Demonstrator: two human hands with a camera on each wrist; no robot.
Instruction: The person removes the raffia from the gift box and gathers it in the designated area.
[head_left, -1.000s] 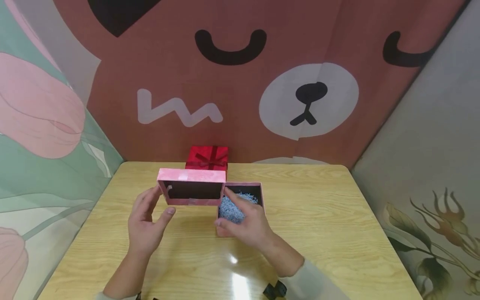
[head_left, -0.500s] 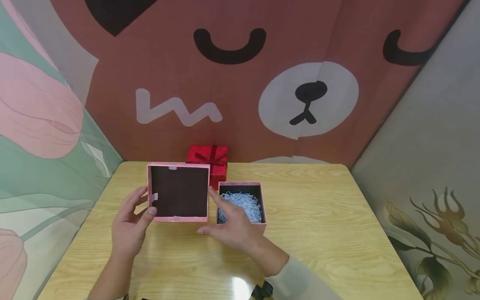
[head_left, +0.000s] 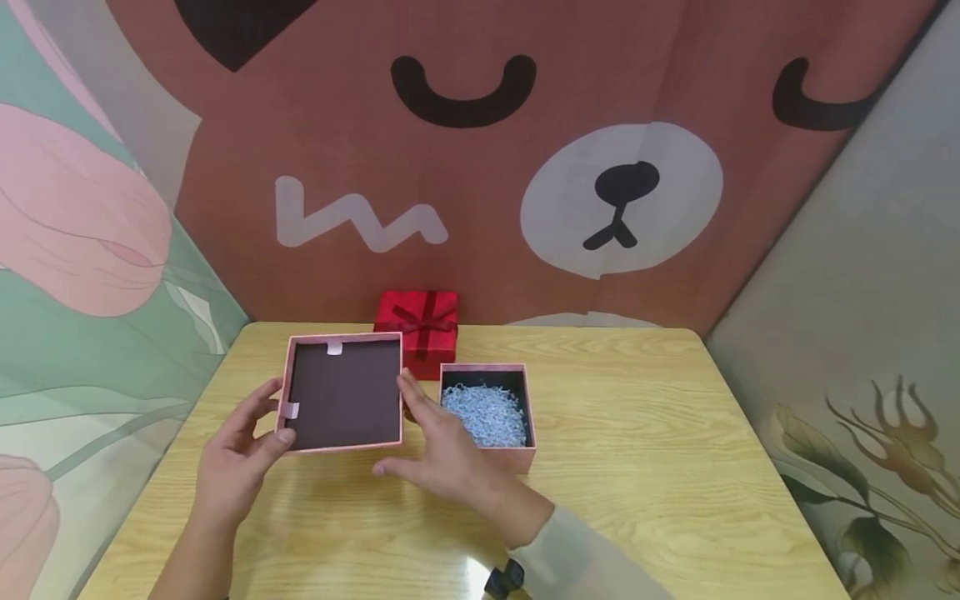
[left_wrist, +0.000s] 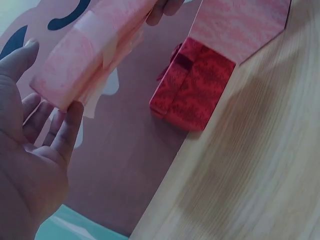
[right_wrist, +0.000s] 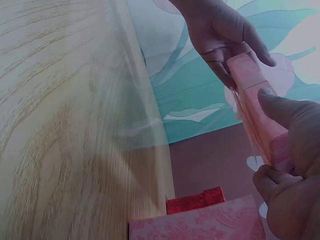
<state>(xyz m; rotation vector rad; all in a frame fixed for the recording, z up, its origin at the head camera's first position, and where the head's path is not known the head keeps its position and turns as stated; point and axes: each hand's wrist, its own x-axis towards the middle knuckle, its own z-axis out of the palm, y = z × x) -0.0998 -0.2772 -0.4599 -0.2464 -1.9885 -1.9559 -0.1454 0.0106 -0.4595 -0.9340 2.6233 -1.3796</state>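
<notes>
A pink box lid [head_left: 345,392] is held up tilted, its dark inside facing the head camera and bits of white tape near its rim. My left hand [head_left: 236,458] pinches its left edge, thumb at the lower corner and fingers behind. At the opposite edge, my right hand [head_left: 450,450] touches the lid with extended fingers, its thumb spread away below. Ribbon wraps the lid's outer side [left_wrist: 95,45] in the left wrist view. Right of the lid stands the matching pink box [head_left: 510,459], uncovered, with blue shredded paper [head_left: 487,412] inside.
A red gift box [head_left: 416,325] with a dark red bow stands behind, near the back edge of the wooden table [head_left: 637,450]. A printed bear backdrop [head_left: 465,208] rises past that edge, with patterned walls on both sides.
Both hands have carried the lid left, away from above the pink box, and tipped it so its dark inside shows fully. The blue shredded paper is now in fuller view.
</notes>
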